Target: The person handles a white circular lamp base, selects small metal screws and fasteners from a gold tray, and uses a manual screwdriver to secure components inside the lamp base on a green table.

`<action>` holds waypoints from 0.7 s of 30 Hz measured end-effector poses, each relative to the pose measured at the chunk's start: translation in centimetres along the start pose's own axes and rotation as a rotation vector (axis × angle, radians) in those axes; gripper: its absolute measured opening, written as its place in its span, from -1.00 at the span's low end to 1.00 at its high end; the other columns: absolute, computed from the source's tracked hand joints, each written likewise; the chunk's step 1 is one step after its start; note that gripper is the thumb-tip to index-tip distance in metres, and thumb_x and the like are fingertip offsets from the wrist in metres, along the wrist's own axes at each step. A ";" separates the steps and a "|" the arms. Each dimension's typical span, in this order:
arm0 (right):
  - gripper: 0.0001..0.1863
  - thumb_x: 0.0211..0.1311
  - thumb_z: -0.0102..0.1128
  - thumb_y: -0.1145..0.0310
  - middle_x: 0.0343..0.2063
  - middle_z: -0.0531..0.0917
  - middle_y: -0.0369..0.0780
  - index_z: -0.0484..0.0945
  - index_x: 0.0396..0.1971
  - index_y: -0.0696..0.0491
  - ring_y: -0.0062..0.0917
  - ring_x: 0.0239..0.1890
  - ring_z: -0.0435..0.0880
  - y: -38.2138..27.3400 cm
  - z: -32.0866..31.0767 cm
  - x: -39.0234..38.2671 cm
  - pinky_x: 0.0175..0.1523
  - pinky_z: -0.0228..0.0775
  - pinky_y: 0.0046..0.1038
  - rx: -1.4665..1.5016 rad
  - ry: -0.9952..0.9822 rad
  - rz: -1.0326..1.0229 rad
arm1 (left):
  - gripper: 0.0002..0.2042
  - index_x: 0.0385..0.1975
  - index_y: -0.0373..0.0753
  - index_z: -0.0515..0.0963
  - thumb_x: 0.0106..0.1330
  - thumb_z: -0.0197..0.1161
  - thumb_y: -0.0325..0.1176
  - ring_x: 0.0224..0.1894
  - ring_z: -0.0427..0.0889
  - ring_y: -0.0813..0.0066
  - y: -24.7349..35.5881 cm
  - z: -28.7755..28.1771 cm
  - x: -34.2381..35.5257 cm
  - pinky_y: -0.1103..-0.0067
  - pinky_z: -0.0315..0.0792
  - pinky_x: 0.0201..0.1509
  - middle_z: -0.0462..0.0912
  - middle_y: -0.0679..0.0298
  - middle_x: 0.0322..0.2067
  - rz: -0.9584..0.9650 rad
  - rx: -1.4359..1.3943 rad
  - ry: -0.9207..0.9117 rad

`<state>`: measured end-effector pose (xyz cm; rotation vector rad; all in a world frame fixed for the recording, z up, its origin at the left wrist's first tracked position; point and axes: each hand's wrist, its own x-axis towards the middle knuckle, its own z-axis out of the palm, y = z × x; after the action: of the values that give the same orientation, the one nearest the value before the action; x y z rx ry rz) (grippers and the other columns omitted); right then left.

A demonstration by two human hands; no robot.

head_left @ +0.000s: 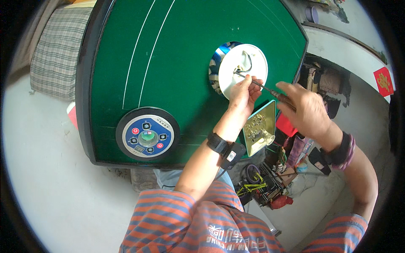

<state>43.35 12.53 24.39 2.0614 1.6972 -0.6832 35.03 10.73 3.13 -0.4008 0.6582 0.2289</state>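
Note:
In my right hand (306,109) is a long screwdriver (265,87), gripped by its brown handle. Its thin shaft slants left to the middle of a round white disc (228,80). My left hand (244,93) is by the disc's near edge, its thumb and fingers closed around the shaft close to the tip. A dark wire (249,63) curves over the disc. The disc lies partly over a round opening in the green table (185,76), with blue and white pieces showing beneath. The small part at the screwdriver's tip is too small to make out.
A shallow tray (273,110) of small metal screws stands at the table's near right edge, below my hands. A round blue-and-white button panel (125,139) sits at the near left. Past the right edge, a yellow-green framed object (253,188) and clutter lie on the floor.

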 end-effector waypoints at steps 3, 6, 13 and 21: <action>-0.71 0.24 0.16 0.40 -0.56 0.57 -0.08 0.53 -0.04 0.08 -0.30 -0.45 0.70 0.2 0.6 -0.6 -0.40 0.49 -0.25 -0.450 -0.109 -0.185 | -0.77 -0.25 -0.23 0.53 0.53 0.04 -0.22 -0.43 0.59 0.68 0.2 0.2 -0.3 0.69 0.60 -0.31 0.68 0.25 -0.34 0.001 -0.011 -0.014; -0.80 0.30 0.13 0.33 -0.63 0.52 -0.18 0.55 -0.17 0.11 -0.60 -0.69 0.46 1.8 1.7 -0.4 -0.54 0.34 -0.46 0.474 -0.253 0.350 | -0.78 -0.24 -0.23 0.53 0.53 0.06 -0.22 -0.44 0.58 0.69 -0.1 0.2 -0.2 0.69 0.61 -0.31 0.68 0.26 -0.33 0.011 -0.029 -0.035; -0.69 0.19 0.16 0.42 -0.51 0.56 -0.15 0.55 -0.07 0.20 -0.54 -0.62 0.57 -0.1 1.2 0.6 -0.54 0.38 -0.52 0.482 -0.103 0.308 | -0.76 -0.22 -0.22 0.53 0.53 0.06 -0.19 -0.42 0.59 0.68 0.0 -0.6 0.0 0.68 0.62 -0.31 0.66 0.29 -0.37 0.024 -0.045 -0.010; -0.82 0.26 0.12 0.40 -0.66 0.53 -0.15 0.59 -0.34 0.23 -0.47 -0.62 0.57 0.0 0.7 1.7 -0.49 0.40 -0.45 0.540 -0.098 0.353 | -0.76 -0.19 -0.26 0.53 0.51 0.08 -0.21 -0.41 0.62 0.66 0.4 0.0 -0.3 0.67 0.60 -0.34 0.69 0.23 -0.30 0.080 -0.087 -0.056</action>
<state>43.50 13.46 22.82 2.5434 1.1260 -1.1908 34.72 11.04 3.20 -0.4509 0.6112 0.3442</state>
